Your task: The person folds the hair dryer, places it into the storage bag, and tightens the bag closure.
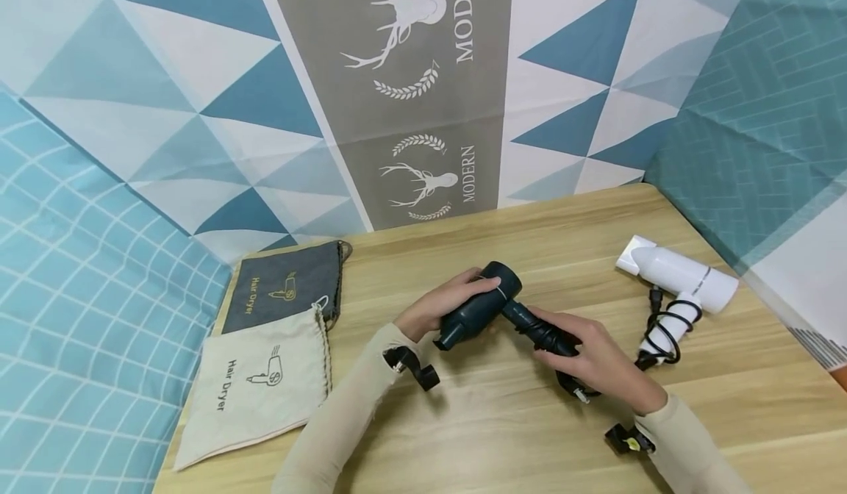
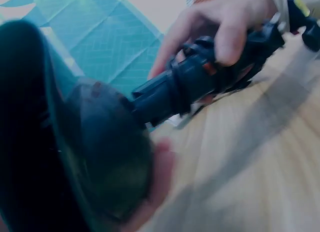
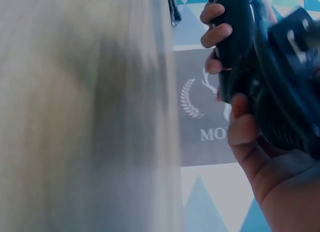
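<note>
Both hands hold a dark green hair dryer [image 1: 478,309] above the wooden table, its nozzle pointing down and to the left in the head view. My left hand [image 1: 442,304] grips the barrel, with the thumb over its top and fingers wrapped round the far side, as the right wrist view shows. Round the handle [image 2: 195,79], which has a black cord wound about it, curls my right hand [image 1: 585,351]. A metal-pronged plug [image 1: 581,395] hangs just below that hand. In the left wrist view the barrel [image 2: 107,147] fills the near left and looks blurred.
A white hair dryer [image 1: 681,273] with a black cord round its handle lies at the table's right. At the left, a cream drawstring bag [image 1: 265,384] partly overlaps a dark grey one [image 1: 281,288]; both are printed "Hair Dryer". Patterned wall coverings [image 1: 423,97] stand behind the table [image 1: 476,435].
</note>
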### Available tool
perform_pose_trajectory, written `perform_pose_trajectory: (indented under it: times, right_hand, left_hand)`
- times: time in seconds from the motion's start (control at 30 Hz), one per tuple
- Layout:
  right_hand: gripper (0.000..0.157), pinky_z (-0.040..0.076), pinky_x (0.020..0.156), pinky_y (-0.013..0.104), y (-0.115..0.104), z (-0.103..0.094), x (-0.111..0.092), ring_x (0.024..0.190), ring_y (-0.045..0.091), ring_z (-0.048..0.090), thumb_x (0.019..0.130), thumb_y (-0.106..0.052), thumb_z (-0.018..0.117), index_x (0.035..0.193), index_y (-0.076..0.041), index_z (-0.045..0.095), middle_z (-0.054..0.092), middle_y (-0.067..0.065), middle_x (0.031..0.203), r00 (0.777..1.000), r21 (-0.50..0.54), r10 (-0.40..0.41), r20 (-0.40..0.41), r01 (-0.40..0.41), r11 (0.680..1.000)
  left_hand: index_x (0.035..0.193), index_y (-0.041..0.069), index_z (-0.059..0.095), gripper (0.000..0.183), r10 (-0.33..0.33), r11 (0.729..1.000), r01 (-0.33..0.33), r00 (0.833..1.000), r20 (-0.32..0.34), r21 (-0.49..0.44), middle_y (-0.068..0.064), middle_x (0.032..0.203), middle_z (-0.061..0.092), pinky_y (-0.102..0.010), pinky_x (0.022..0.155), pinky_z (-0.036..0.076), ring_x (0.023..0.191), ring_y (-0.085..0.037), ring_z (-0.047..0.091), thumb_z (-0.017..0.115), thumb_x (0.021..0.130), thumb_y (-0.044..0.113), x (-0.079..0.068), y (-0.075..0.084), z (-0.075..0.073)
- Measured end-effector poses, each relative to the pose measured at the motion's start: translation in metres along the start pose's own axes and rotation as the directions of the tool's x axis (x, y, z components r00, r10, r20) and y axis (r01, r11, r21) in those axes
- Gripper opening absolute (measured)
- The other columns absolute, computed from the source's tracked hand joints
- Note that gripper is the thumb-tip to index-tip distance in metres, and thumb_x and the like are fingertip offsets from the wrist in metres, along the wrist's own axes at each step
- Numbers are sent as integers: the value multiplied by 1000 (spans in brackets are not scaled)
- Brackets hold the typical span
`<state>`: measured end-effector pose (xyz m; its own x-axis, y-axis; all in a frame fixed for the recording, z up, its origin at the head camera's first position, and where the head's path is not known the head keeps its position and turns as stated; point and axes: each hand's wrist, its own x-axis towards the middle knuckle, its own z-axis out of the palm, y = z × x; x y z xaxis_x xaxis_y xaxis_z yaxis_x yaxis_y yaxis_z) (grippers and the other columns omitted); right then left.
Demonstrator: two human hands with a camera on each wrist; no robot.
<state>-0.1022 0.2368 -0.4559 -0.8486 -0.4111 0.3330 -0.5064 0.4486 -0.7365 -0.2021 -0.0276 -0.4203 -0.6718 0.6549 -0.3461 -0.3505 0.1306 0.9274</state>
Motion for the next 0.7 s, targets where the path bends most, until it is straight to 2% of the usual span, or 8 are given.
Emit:
perform_pose_trajectory:
  times: [0.1, 0.17, 0.23, 0.3, 0.4, 0.53, 0.6, 0.7]
  right_hand:
    - [58, 53, 80, 30, -3, 6, 1, 106, 13, 64, 89, -23, 78, 142, -25, 55, 62, -2, 133, 997, 91, 73, -1, -73, 993]
    - [55, 52, 77, 28, -5, 10, 2, 99, 13, 62, 92, -23, 74, 143, -24, 54, 63, 0, 128, 991, 153, 136, 16, -137, 979]
    - [53, 52, 80, 28, -8, 14, 3, 97, 17, 63, 97, -22, 67, 146, -20, 49, 65, 4, 121, 980, 243, 187, 76, -200, 949]
    - [48, 50, 81, 28, -11, 18, 3, 94, 19, 64, 102, -21, 58, 148, -14, 43, 68, 7, 110, 968, 305, 200, 152, -238, 922]
    - [42, 52, 81, 29, -17, 22, 3, 93, 23, 65, 106, -16, 49, 146, -9, 41, 70, 12, 98, 950, 380, 178, 256, -268, 885]
    - [37, 54, 76, 33, -29, 24, 4, 87, 24, 65, 106, -15, 47, 143, -8, 44, 67, 16, 96, 944, 425, 129, 304, -255, 869]
    - [37, 57, 72, 38, -35, 25, 5, 84, 28, 67, 107, -12, 45, 143, -5, 42, 65, 22, 96, 940, 493, 81, 331, -246, 835]
    - [35, 57, 63, 47, -45, 26, 6, 74, 36, 69, 107, -7, 43, 140, -1, 37, 64, 29, 92, 921, 599, 13, 389, -263, 756]
  left_hand:
    - [142, 18, 40, 58, 40, 999, -38, 997, -70, 21, -18, 114, 62, -39, 66, 58, 84, -32, 69, 59, 97, 47, -13, -5, 2]
    - [143, 18, 40, 57, 62, 997, -57, 992, -108, 49, -18, 113, 62, -37, 64, 58, 83, -28, 69, 57, 98, 47, -23, -5, 3]
    - [144, 17, 40, 57, 82, 995, -73, 988, -131, 73, -18, 114, 61, -37, 63, 57, 83, -24, 68, 56, 98, 47, -31, -4, 5]
    - [145, 18, 39, 59, 92, 993, -81, 985, -143, 86, -19, 114, 61, -38, 63, 57, 83, -24, 68, 56, 98, 48, -39, -5, 6]
    - [146, 18, 39, 59, 101, 992, -87, 982, -159, 95, -19, 115, 61, -38, 63, 58, 84, -24, 68, 56, 98, 48, -53, -7, 8]
    - [145, 20, 40, 57, 130, 989, -114, 973, -191, 93, -18, 115, 61, -39, 65, 58, 85, -25, 68, 56, 98, 49, -71, -10, 13]
    - [145, 21, 41, 56, 148, 987, -132, 967, -207, 87, -17, 117, 61, -39, 67, 58, 87, -25, 68, 56, 98, 48, -79, -12, 16]
    - [144, 23, 42, 55, 165, 985, -151, 960, -224, 79, -16, 118, 61, -39, 70, 57, 89, -24, 67, 56, 98, 48, -90, -14, 19]
